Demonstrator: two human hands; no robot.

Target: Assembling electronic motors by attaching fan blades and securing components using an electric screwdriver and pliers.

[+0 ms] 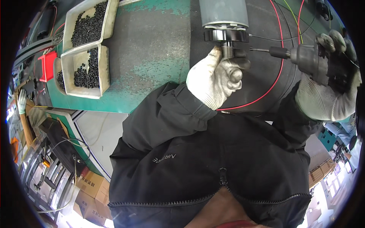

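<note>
A grey cylindrical motor-like body [223, 13] lies at the top centre, with a black ring [226, 35] around its near end. From the ring a threaded metal shaft [227, 50] points toward me. My left hand [213, 79], in a white glove with stained fingertips, is closed around this shaft, thumb on its left side and fingers curled below and to the right. On the right, my gloved right hand [319, 100] grips a black power screwdriver [308, 60]. Its thin bit [260, 49] points left toward the shaft, apart from the ring. Part of the tool's body is hidden by the hand.
Two white bins [105, 72] of small black parts stand at the left of the worn green bench [152, 76], beside a red holder [47, 66]. A red cable [274, 83] loops around the work on a dark mat. Cardboard boxes [91, 184] sit lower left. Another person's gloved hand [22, 102] shows far left.
</note>
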